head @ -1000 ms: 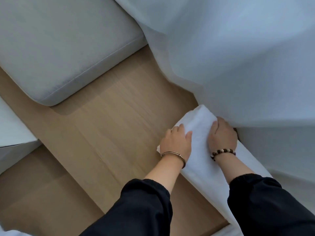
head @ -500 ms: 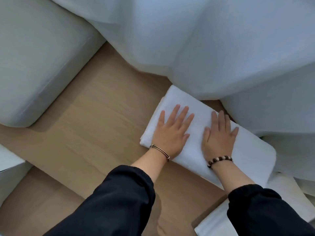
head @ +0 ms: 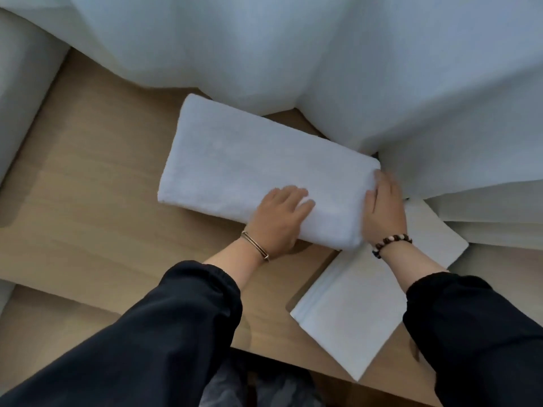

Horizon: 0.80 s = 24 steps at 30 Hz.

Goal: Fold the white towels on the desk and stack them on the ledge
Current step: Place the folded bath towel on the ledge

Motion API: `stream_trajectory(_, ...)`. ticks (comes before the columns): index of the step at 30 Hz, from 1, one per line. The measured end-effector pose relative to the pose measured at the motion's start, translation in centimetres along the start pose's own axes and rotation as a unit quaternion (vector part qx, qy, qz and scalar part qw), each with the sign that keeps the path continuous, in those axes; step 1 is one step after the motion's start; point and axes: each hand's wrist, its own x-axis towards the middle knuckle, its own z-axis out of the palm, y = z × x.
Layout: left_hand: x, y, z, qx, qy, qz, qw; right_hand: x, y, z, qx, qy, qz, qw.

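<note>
The folded white towel (head: 264,171) lies on the wooden ledge (head: 97,207), its far long edge tucked just under the sheer curtain (head: 293,54); its long axis runs from far left to near right, and both hands sit at the near-right end. The left hand (head: 279,218) rests palm-down on the top by the near long edge, fingers and thumb loosely spread, gripping nothing; the right hand (head: 385,210) lies flat against the short end, fingers straight (apparently squaring it). The right hand is nearer that end; any nudge would likely go along the axis. A second towel (head: 352,312) lies flat, lower right.
</note>
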Motion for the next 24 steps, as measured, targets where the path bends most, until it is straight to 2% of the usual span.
stream_trajectory(1, -0.6, 2.2, 0.8, -0.035, -0.017, 0.047, 0.998, -0.8, 1.3, -0.6, 0.023, 0.007, 0.038, 0.999)
stream_trajectory(3, -1.8, 5.9, 3.1, -0.078, -0.107, 0.05, 0.99, -2.1, 4.2, -1.4, -0.005, -0.015, 0.09, 0.996)
stream_trajectory(5, -3.3, 8.9, 6.1, -0.11, -0.244, -0.067, 0.961, -3.1, 7.0, -1.6, -0.076, -0.093, 0.08, 0.989)
stream_trajectory(6, -4.1, 10.0, 7.6, -0.126, -0.291, -0.156, 0.936, -3.5, 8.1, -1.5, -0.119, -0.141, 0.052, 0.981)
stream_trajectory(8, -5.0, 11.5, 10.0, -0.181, -0.324, -0.32, 0.872, -3.9, 9.7, -0.9, -0.231, -0.228, -0.061, 0.944)
stream_trajectory(10, -5.1, 12.7, 11.9, -0.215, -0.342, -0.418, 0.814, -3.8, 10.2, 0.1, -0.33, -0.287, -0.195, 0.878)
stream_trajectory(11, -5.0, 13.2, 12.6, -0.209, -0.352, -0.435, 0.802, -3.6, 10.0, 0.7, -0.357, -0.309, -0.242, 0.848)
stream_trajectory(13, -4.8, 13.9, 13.8, -0.162, -0.362, -0.439, 0.806, -2.8, 9.1, 1.7, -0.386, -0.349, -0.295, 0.801)
stream_trajectory(15, -4.7, 13.9, 14.4, -0.125, -0.357, -0.442, 0.813, -1.5, 7.8, 2.4, -0.419, -0.395, -0.313, 0.755)
stream_trajectory(19, -4.5, 13.7, 14.9, -0.1, -0.376, -0.42, 0.82, 1.4, 5.6, 2.9, -0.503, -0.487, -0.266, 0.662)
stream_trajectory(22, -4.5, 13.9, 15.0, -0.134, -0.375, -0.415, 0.818, 1.7, 5.1, 3.1, -0.531, -0.513, -0.255, 0.625)
stream_trajectory(24, -4.7, 14.0, 15.1, -0.186, -0.381, -0.414, 0.806, 1.2, 5.4, 3.0, -0.534, -0.511, -0.263, 0.619)
